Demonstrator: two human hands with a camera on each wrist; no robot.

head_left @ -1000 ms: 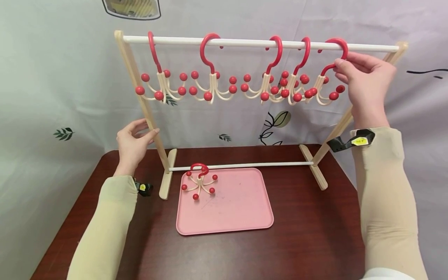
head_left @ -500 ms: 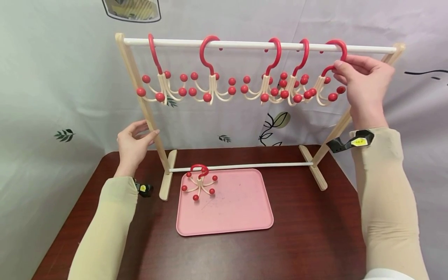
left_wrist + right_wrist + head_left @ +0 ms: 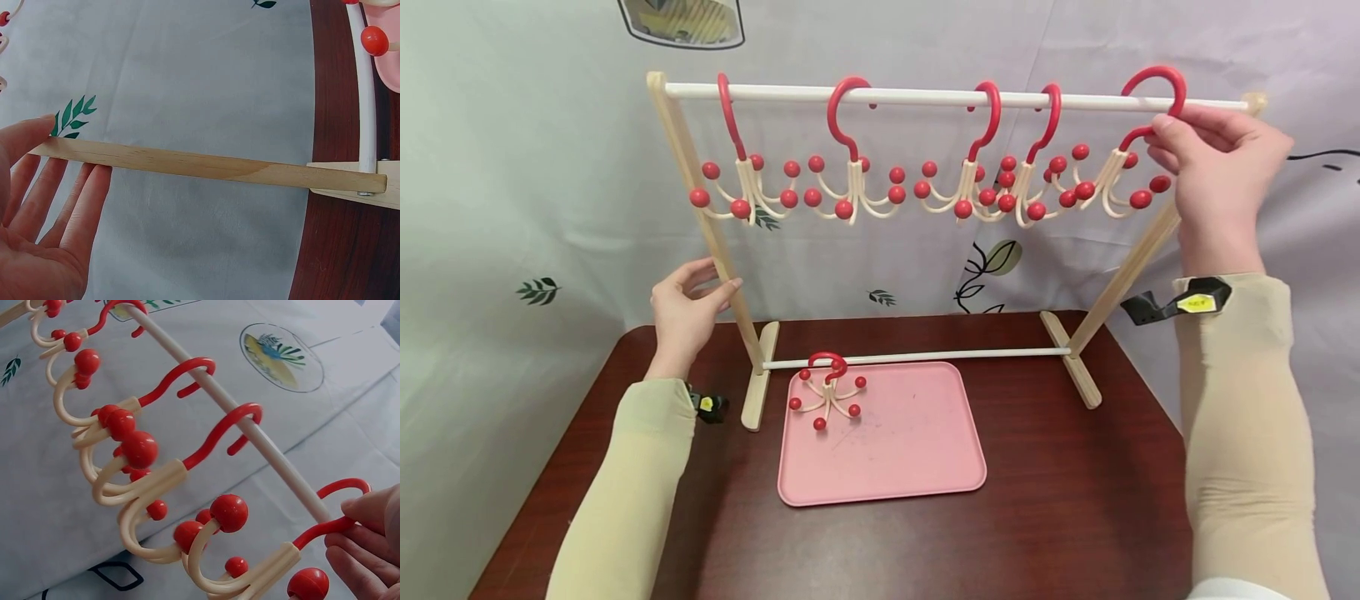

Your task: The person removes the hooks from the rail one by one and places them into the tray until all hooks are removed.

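My right hand (image 3: 1223, 173) pinches the red hook of the rightmost hanger (image 3: 1156, 77) between thumb and fingers. This hook arches over the white rod (image 3: 917, 97), its curve standing above it, and its cream arms with red balls tilt beside the neighbouring hanger (image 3: 1027, 179). On the left, my left hand (image 3: 683, 310) pinches the wooden side post (image 3: 206, 164) of the rack, thumb on one edge and fingertips on the other. Further left along the rod hang three more hangers of the same kind, among them the leftmost hanger (image 3: 747, 179).
A pink tray (image 3: 917, 467) lies on the dark wooden table (image 3: 1037, 517), with one more red-hooked hanger (image 3: 827, 392) at its back left. The rack's feet (image 3: 757, 398) and low white bar (image 3: 925, 358) stand behind the tray. Patterned cloth (image 3: 580, 208) hangs behind.
My right hand has moved right, bringing the rightmost hanger along the rod towards the right post, its hook now higher. My left hand stays on the post.
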